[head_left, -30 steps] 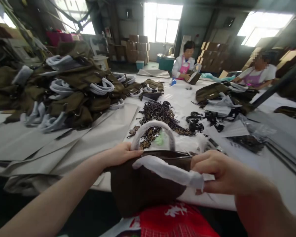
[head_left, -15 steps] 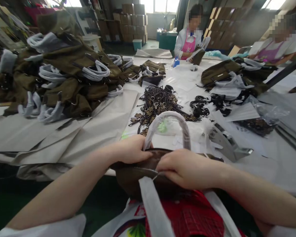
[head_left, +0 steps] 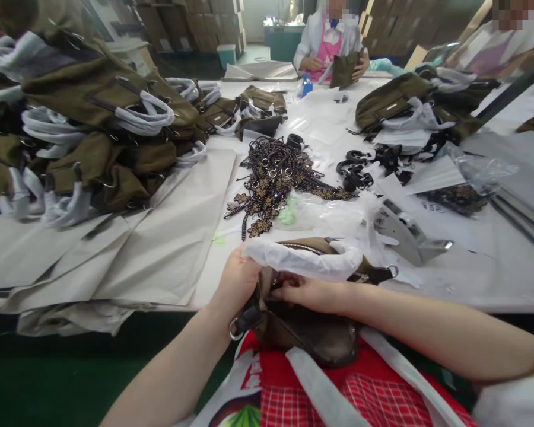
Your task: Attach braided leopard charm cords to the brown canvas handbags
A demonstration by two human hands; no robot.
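An olive-brown handbag (head_left: 311, 338) lies tilted at the table's front edge, against a red checked apron, its zipped mouth spread open. My left hand (head_left: 238, 279) is closed around the bag's left side, beside a black tab with a metal ring (head_left: 244, 320). Inside the mouth is my right hand (head_left: 314, 293), its fingers curled together near the inner lining; what they pinch is partly hidden. A white-wrapped handle (head_left: 302, 261) arches over the opening, just above my right hand. The other wrapped strap (head_left: 324, 385) hangs down over the apron.
Olive bags (head_left: 93, 118) with wrapped handles are heaped at the left. Beaded chains with patterned charms (head_left: 273, 178) lie ahead, with black straps (head_left: 356, 172) beside them. A metal tool (head_left: 409, 231) sits to the right. Across the table, a person (head_left: 331, 47) handles another bag.
The bag has turned and its mouth gapes wider. My right hand has moved from the zipper edge to inside the bag. The upright handle has dropped low over the opening.
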